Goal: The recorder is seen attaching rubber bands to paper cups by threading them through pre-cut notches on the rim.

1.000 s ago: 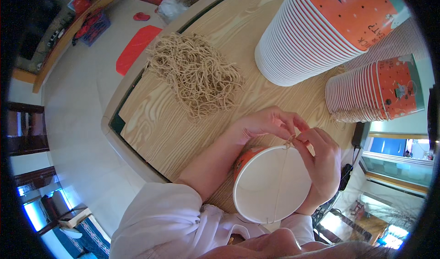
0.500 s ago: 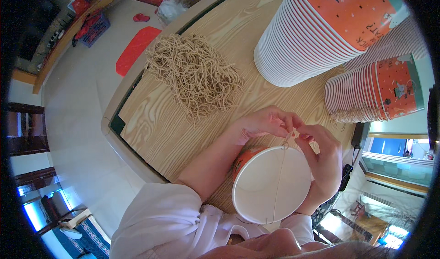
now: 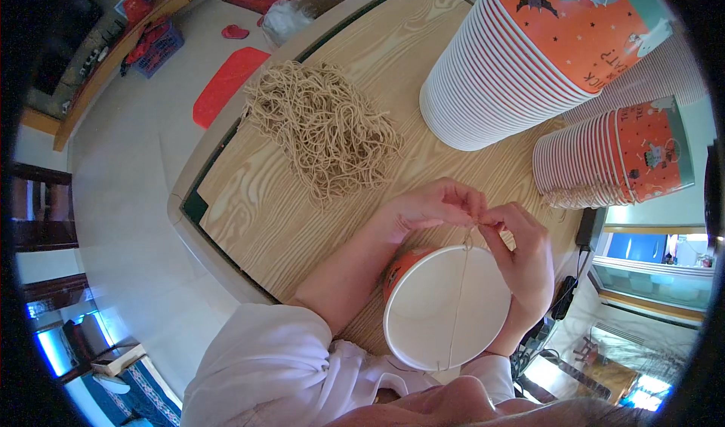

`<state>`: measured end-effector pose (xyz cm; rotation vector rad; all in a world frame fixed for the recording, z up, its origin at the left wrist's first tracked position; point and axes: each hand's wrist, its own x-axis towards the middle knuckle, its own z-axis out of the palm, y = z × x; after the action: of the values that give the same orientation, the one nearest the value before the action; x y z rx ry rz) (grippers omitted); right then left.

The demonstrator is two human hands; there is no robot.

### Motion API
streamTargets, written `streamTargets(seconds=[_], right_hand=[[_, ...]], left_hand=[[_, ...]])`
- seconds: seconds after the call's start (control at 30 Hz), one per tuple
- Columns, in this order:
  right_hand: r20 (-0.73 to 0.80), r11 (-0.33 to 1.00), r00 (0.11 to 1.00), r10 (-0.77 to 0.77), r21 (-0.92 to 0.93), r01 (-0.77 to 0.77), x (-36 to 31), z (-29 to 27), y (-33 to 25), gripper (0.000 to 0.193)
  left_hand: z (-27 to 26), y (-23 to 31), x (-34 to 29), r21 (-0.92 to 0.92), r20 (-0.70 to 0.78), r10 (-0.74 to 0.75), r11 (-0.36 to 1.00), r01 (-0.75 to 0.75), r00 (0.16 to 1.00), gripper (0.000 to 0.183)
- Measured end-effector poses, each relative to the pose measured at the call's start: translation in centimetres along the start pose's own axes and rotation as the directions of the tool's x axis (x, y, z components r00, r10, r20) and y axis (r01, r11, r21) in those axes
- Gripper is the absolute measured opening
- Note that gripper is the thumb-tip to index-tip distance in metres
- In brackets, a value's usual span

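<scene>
1. The left hand (image 3: 442, 204) is pinching a thin cord (image 3: 459, 299) with closed fingers.
2. The right hand (image 3: 529, 257) is also pinching it, its fingers being just beside the left ones.
3. Below, this cord is crossing the open mouth of an orange cup (image 3: 419, 306), which is resting between the forearms (image 3: 347, 272).
4. Farther, a tangled cord pile (image 3: 325, 136) is lying on the wooden surface (image 3: 260, 227).
5. At right, a tall cup stack (image 3: 483, 80) and a shorter cup stack (image 3: 578, 163) are standing.

a loose white top (image 3: 362, 370) is worn, its short, wide left sleeve (image 3: 257, 355) creased in broad, soft folds; the forearms (image 3: 347, 265) and hands (image 3: 442, 204) are uncovered.
</scene>
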<state>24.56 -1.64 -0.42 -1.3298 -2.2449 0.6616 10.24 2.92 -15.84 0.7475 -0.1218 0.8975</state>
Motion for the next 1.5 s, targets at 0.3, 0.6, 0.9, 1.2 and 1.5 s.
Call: streamTargets(seconds=[0.3,0.6,0.9,1.2,1.5], right_hand=[[-0.049,0.999,0.998,-0.035,-0.032,0.033,-0.2,-0.7,-1.0,0.015],[0.023,0.998,0.998,-0.065,0.013,0.064,-0.4,-0.6,-1.2,0.017],[0.061,0.993,0.992,-0.114,0.014,0.113,-0.6,-0.5,-0.9,0.022],[0.158,0.995,0.985,-0.069,-0.066,0.08,-0.9,-1.3,-0.3,0.023],[0.083,0.97,0.979,-0.187,-0.143,0.198,-0.2,-0.2,-1.8,0.043]], left_hand=[[0.1,0.8,-0.3,-0.076,-0.067,0.026,0.997,-0.031,0.997,0.004],[-0.2,0.7,-0.4,-0.121,-0.056,0.019,0.992,-0.025,0.998,0.009],[-0.1,0.7,-0.4,-0.215,-0.055,0.02,0.976,-0.032,0.998,0.01],[0.3,1.1,-0.4,-0.226,-0.051,0.047,0.972,-0.058,0.998,0.01],[0.4,1.1,-0.8,-0.247,-0.21,-0.047,0.969,-0.007,0.977,0.01]])
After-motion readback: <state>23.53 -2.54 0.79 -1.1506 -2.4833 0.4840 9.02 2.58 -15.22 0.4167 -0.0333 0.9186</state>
